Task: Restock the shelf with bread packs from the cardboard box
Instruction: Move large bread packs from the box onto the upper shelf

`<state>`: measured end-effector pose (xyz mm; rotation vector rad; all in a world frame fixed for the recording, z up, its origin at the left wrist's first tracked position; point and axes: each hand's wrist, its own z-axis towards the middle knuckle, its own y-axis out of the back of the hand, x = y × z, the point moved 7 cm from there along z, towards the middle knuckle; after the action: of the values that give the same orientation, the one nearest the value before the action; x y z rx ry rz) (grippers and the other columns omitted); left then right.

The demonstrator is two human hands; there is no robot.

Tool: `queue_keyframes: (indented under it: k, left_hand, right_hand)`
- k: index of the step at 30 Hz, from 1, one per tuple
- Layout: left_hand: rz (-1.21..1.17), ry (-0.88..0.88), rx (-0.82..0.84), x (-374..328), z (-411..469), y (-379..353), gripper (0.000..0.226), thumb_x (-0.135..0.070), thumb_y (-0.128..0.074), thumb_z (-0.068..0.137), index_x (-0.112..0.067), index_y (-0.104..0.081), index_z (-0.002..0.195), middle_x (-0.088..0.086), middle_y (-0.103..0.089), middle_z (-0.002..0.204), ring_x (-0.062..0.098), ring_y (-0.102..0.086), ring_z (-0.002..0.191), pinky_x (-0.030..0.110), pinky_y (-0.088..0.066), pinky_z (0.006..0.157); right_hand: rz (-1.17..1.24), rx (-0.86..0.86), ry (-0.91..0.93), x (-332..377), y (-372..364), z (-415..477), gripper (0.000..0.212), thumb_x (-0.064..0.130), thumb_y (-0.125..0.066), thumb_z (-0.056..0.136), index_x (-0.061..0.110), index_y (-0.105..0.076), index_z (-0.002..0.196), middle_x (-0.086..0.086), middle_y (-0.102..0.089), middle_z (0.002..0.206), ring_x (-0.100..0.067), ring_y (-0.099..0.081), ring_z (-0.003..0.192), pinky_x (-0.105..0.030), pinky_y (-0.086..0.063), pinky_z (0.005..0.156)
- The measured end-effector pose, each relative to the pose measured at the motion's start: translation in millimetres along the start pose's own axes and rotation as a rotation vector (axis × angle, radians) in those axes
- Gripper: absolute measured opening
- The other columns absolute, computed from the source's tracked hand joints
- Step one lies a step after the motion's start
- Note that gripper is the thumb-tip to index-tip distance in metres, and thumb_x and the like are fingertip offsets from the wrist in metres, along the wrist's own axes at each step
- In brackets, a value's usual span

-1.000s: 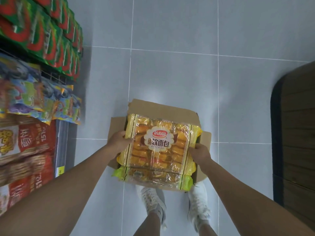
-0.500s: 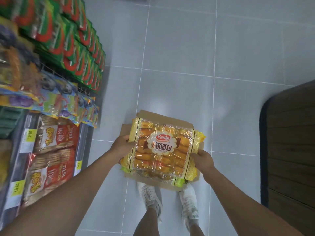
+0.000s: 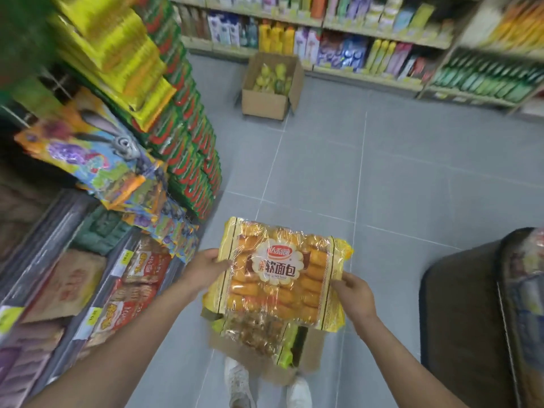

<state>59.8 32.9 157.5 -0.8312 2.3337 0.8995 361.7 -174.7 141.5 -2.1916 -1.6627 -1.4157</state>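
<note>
A yellow bread pack with a white label and rows of golden rolls hangs in the air in front of me. My left hand grips its left edge and my right hand grips its right edge. Below it, on the floor by my feet, stands the open cardboard box. Another pack with green edges lies in the box, partly hidden by the held pack. The shelf runs along my left with snack packs on it.
Green and yellow snack bags fill the upper left shelves. A second open cardboard box sits on the floor ahead. Stocked shelves line the far wall. A dark wooden unit stands at the right. My white shoes are below.
Both hands lifted the bread pack up out of the box. My view swung up from the floor, so the far shelves and second box now show.
</note>
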Motion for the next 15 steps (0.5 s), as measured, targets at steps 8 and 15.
queue_keyframes:
  k: [8, 15]
  left_hand:
    - [-0.094, -0.196, -0.139, -88.1, -129.9, 63.0, 0.010, -0.021, -0.069, 0.095, -0.016, -0.075, 0.102, 0.001, -0.077, 0.098, 0.022, -0.074, 0.093, 0.035, -0.057, 0.086]
    - [-0.175, -0.273, -0.341, -101.7, -237.7, 112.3, 0.016, -0.031, -0.068, 0.095, -0.015, -0.074, 0.097, -0.007, -0.075, 0.085, 0.009, -0.067, 0.072, 0.025, -0.048, 0.064]
  right_hand:
    - [0.017, -0.009, 0.364, 120.7, 74.1, -57.6, 0.013, 0.025, -0.067, 0.087, 0.026, -0.078, 0.095, 0.007, -0.075, 0.088, -0.015, -0.070, 0.087, -0.036, -0.055, 0.080]
    - [-0.028, 0.038, 0.584, 200.8, 88.2, -109.5, 0.017, 0.030, -0.067, 0.088, 0.027, -0.079, 0.100, 0.006, -0.076, 0.089, -0.015, -0.070, 0.086, -0.039, -0.057, 0.083]
